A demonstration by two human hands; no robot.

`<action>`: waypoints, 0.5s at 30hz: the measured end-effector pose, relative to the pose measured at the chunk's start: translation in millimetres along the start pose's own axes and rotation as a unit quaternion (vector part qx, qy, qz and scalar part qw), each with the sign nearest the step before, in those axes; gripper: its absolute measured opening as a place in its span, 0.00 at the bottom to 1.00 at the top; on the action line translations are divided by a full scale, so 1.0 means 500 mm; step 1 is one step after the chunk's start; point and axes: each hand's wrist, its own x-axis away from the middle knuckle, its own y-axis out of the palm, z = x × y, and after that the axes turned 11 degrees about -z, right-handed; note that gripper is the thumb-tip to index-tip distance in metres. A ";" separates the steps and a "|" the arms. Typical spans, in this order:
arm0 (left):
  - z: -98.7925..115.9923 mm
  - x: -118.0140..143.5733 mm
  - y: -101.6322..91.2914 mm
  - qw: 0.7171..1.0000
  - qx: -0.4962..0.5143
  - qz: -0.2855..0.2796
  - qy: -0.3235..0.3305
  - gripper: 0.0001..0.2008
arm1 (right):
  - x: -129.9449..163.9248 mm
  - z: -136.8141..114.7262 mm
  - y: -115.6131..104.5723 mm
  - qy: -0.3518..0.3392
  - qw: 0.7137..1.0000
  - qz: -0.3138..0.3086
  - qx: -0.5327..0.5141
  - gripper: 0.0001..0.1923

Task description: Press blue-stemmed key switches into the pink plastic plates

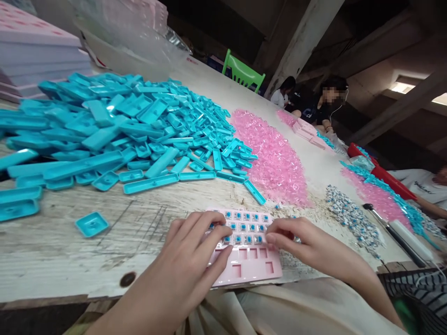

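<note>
Hidden and cut-off parts around the hands

The left end of the pink plate (pixel 249 260) is covered by the left hand (pixel 190 260); what lies under its fingers cannot be told. The turquoise keycap pile (pixel 115 125), beyond the left hand, is cut off by the picture's edge. The small pieces (pixel 352 218) beyond the right hand (pixel 300 242) are too small to be made out.

Turquoise keycap heap (pixel 115 125) left; pink switch pile (pixel 275 163) centre; green chair (pixel 243 72) behind; pink trays (pixel 31 51) stacked far left.

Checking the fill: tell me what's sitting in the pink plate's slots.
The pink plate holds blue-stemmed switches in its upper rows; the lower slots show empty. The left hand covers its left part, so slots there cannot be seen.
</note>
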 end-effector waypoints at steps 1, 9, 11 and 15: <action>0.003 -0.001 -0.001 1.000 -0.006 0.004 -0.002 0.09 | -0.001 0.005 0.004 -0.004 1.000 -0.001 0.022 0.21; 0.009 -0.002 -0.006 0.994 -0.104 -0.019 0.028 0.13 | -0.001 0.030 0.039 0.047 0.999 0.008 -0.003 0.23; 0.008 -0.002 -0.004 0.994 -0.104 -0.020 0.035 0.14 | -0.008 0.030 0.047 0.057 0.997 0.053 -0.025 0.24; 0.010 0.000 -0.001 0.997 -0.066 -0.038 0.031 0.18 | -0.027 0.028 0.059 0.015 0.974 0.226 0.008 0.22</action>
